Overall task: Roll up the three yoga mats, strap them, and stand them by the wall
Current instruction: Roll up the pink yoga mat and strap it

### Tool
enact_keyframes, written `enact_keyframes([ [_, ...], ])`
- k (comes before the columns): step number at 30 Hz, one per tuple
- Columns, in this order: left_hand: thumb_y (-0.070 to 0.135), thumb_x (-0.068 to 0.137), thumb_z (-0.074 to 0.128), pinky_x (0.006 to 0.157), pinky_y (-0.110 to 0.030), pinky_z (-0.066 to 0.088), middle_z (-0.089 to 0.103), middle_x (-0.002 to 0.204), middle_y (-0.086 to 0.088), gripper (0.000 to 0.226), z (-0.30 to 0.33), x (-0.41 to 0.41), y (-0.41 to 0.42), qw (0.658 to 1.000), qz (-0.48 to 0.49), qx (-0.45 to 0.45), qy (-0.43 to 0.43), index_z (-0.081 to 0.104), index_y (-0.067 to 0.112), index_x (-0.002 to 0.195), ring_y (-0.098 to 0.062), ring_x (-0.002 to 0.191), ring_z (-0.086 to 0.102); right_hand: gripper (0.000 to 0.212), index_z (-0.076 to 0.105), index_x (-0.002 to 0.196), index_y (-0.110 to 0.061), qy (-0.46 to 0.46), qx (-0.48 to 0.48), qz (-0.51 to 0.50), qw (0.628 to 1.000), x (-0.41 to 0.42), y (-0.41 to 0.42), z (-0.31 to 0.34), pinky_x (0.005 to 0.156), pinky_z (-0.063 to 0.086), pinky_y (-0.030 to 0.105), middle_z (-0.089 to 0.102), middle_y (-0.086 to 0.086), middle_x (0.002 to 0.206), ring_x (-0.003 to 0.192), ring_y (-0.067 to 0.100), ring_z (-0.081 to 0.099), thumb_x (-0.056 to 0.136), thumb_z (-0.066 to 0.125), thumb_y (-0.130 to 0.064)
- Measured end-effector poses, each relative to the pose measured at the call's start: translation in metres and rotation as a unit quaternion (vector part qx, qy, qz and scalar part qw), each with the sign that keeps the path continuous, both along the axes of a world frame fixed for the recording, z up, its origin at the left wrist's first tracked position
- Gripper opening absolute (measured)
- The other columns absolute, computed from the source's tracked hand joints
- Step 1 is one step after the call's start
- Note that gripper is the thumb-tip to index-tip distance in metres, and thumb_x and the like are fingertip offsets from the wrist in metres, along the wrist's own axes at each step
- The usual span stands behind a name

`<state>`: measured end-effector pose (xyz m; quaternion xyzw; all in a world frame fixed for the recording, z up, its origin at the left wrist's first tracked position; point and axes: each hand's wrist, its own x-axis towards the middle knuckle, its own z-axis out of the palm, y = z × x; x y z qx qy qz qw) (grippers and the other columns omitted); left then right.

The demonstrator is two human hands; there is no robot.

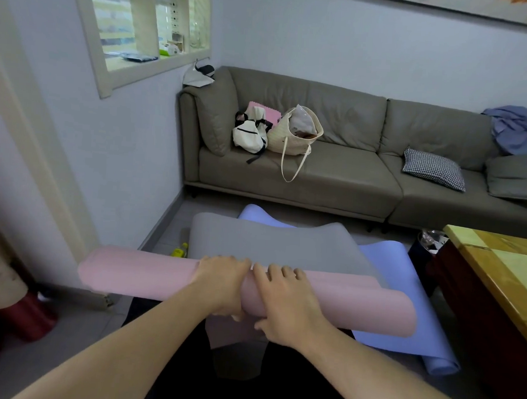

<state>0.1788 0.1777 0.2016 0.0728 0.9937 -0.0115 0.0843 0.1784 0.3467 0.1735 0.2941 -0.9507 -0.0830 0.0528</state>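
A: Where does the person have the pink mat [146, 277]?

B: Across the middle of the frame, rolled into a long tube. The left hand [220, 281] and right hand [283, 305] sit side by side at its centre, fingers curled over the top and thumbs under, both gripping the roll. A loose pink flap hangs below the hands, so the roll looks unfinished.

A: And the other two?

B: The grey mat [269, 243] lies flat just beyond the roll, and the blue mat [404, 300] spreads under it toward the lower right, one end curling. Neither looks rolled, and no strap can be seen anywhere.

A: What could go wrong?

B: Both hands hold only the centre, so the far ends, at the left and right of the frame, are unsupported. They could slacken or telescope, leaving a cone that will not stand by the wall. Letting go with one hand to find a strap could let the flap spring open.

A: Anything nearby?

B: A yellow bottle [180, 249] stands on the floor left of the grey mat; a swinging end could knock it.
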Motion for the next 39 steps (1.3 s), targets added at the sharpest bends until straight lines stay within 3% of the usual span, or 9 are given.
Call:
enact_keyframes([
  [4, 0.052, 0.062, 0.085, 0.083, -0.037, 0.051, 0.064, 0.106, 0.007, 0.065, 0.001, -0.001, 0.001, 1.000, -0.006, -0.006, -0.016, 0.043, 0.030, 0.107, -0.019, 0.090, 0.060, 0.073, 0.039, 0.125, -0.021, -0.031, -0.003, 0.003, 1.000, -0.006, -0.001, 0.010, 0.077, 0.046, 0.042, 0.060, 0.006, 0.113, 0.100, 0.032, 0.062, 0.069, 0.083, -0.036],
  [6, 0.053, 0.063, 0.085, 0.089, -0.039, 0.049, 0.063, 0.113, 0.006, 0.070, -0.004, 0.002, 0.003, 1.000, -0.001, -0.006, -0.008, 0.046, 0.028, 0.116, -0.021, 0.101, 0.062, 0.066, 0.042, 0.121, -0.022, -0.059, -0.013, 0.016, 0.998, -0.011, 0.000, 0.018, 0.069, 0.042, 0.039, 0.062, 0.005, 0.108, 0.094, 0.031, 0.064, 0.068, 0.080, -0.030],
  [11, 0.052, 0.066, 0.086, 0.100, -0.046, 0.042, 0.056, 0.132, -0.001, 0.085, -0.013, 0.013, 0.008, 0.998, -0.006, -0.047, 0.033, 0.040, 0.024, 0.132, -0.027, 0.122, 0.056, 0.068, 0.050, 0.123, -0.032, -0.143, -0.022, 0.015, 0.989, -0.024, 0.000, 0.038, 0.068, 0.042, 0.032, 0.069, -0.002, 0.107, 0.094, 0.027, 0.068, 0.065, 0.084, -0.040],
  [17, 0.056, 0.062, 0.086, 0.087, -0.040, 0.045, 0.063, 0.121, 0.004, 0.083, -0.004, 0.012, 0.008, 1.000, 0.003, -0.028, 0.008, 0.046, 0.026, 0.129, -0.024, 0.111, 0.064, 0.075, 0.052, 0.117, -0.037, -0.211, -0.012, -0.002, 0.977, -0.029, -0.002, 0.042, 0.065, 0.048, 0.033, 0.069, -0.008, 0.102, 0.088, 0.022, 0.068, 0.054, 0.089, -0.053],
  [20, 0.054, 0.060, 0.088, 0.075, -0.036, 0.043, 0.065, 0.113, 0.006, 0.080, 0.003, 0.007, 0.006, 0.999, 0.007, -0.022, -0.024, 0.048, 0.027, 0.125, -0.021, 0.103, 0.066, 0.074, 0.047, 0.118, -0.031, -0.156, -0.025, -0.019, 0.987, -0.018, -0.002, 0.034, 0.069, 0.046, 0.035, 0.061, -0.003, 0.107, 0.095, 0.026, 0.064, 0.059, 0.086, -0.052],
  [24, 0.052, 0.061, 0.088, 0.075, -0.034, 0.041, 0.065, 0.112, 0.006, 0.075, 0.003, 0.002, 0.006, 0.999, 0.003, -0.011, -0.032, 0.049, 0.026, 0.120, -0.021, 0.102, 0.065, 0.091, 0.035, 0.134, -0.025, -0.052, -0.003, -0.009, 0.999, 0.004, 0.001, 0.014, 0.093, 0.048, 0.047, 0.055, 0.007, 0.125, 0.111, 0.033, 0.058, 0.066, 0.089, -0.050],
  [27, 0.053, 0.062, 0.087, 0.082, -0.038, 0.043, 0.060, 0.120, 0.003, 0.078, -0.005, 0.007, 0.010, 1.000, 0.004, -0.011, -0.007, 0.046, 0.027, 0.123, -0.023, 0.109, 0.061, 0.078, 0.035, 0.129, -0.026, -0.061, -0.010, -0.020, 0.998, 0.001, 0.002, 0.013, 0.086, 0.046, 0.044, 0.056, 0.007, 0.122, 0.108, 0.033, 0.058, 0.068, 0.084, -0.032],
  [32, 0.052, 0.062, 0.087, 0.099, -0.043, 0.043, 0.055, 0.132, 0.002, 0.089, -0.021, 0.011, 0.007, 0.999, -0.005, -0.031, 0.042, 0.040, 0.027, 0.134, -0.024, 0.121, 0.055, 0.072, 0.043, 0.129, -0.032, -0.113, -0.027, -0.014, 0.993, -0.018, 0.001, 0.024, 0.071, 0.040, 0.035, 0.059, 0.003, 0.110, 0.098, 0.029, 0.062, 0.068, 0.081, -0.036],
  [39, 0.051, 0.061, 0.089, 0.080, -0.040, 0.040, 0.062, 0.115, 0.004, 0.072, -0.008, 0.000, 0.002, 1.000, 0.006, -0.006, 0.009, 0.041, 0.028, 0.110, -0.024, 0.105, 0.063, 0.074, 0.045, 0.125, -0.024, -0.039, -0.046, -0.001, 0.998, -0.006, 0.009, 0.005, 0.090, 0.046, 0.039, 0.056, 0.002, 0.115, 0.102, 0.028, 0.056, 0.063, 0.080, -0.041],
])
